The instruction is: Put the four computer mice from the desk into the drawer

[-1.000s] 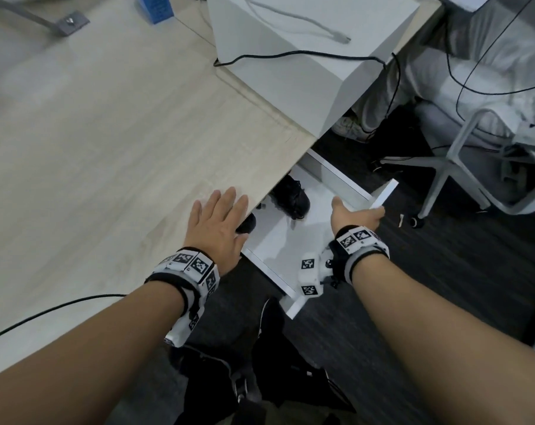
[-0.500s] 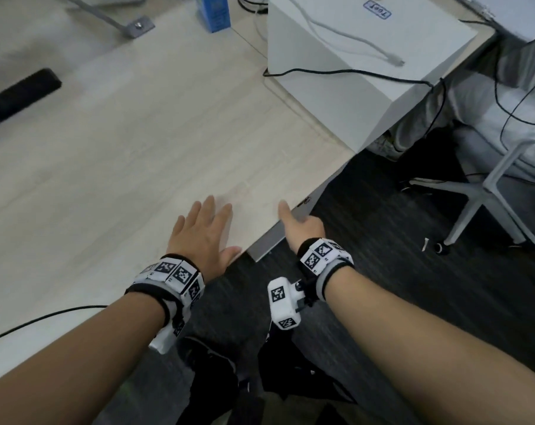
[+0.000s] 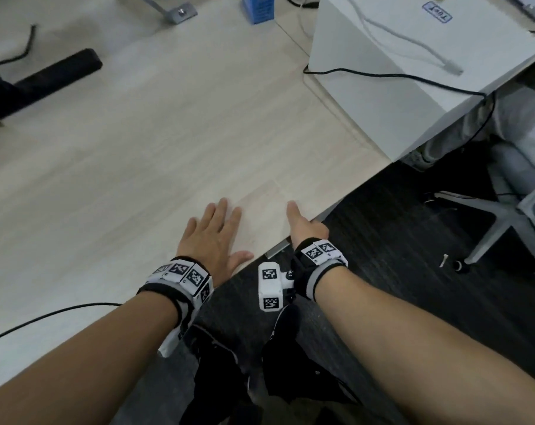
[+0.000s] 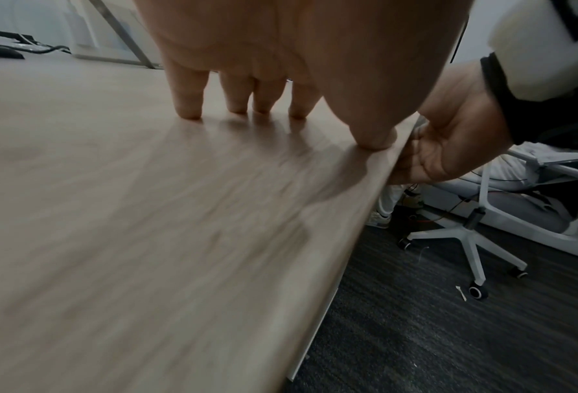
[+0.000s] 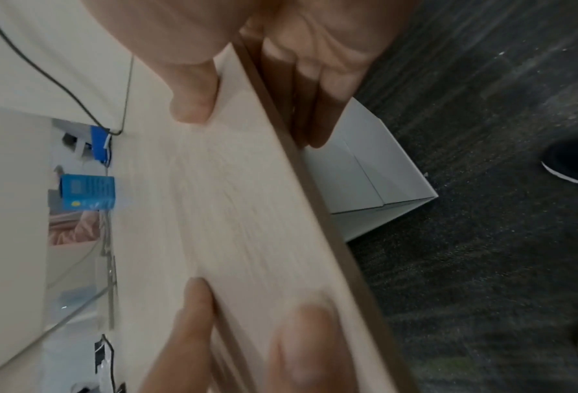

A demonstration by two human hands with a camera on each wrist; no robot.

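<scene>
No mouse shows in any view. The white drawer [image 5: 365,172] sits pushed in under the light wood desk [image 3: 137,148]; the head view shows only a grey corner of the drawer [image 3: 277,250]. My right hand [image 3: 306,228] is at the desk's front edge: its thumb [image 5: 193,106] lies on the desktop and its straight fingers [image 5: 314,119] reach below the edge against the drawer front. My left hand [image 3: 212,237] lies flat and empty on the desktop beside it, fingers [image 4: 186,106] spread.
A white box [image 3: 413,72] with a black cable [image 3: 382,75] across it stands at the desk's back right. A blue box [image 3: 258,9] and a black bar [image 3: 45,78] lie farther back. A white chair base [image 3: 505,222] stands on dark carpet at right.
A second ago the drawer stood open with black mice inside; my right hand has pushed it in under the desk. My left hand stayed flat on the desktop.
</scene>
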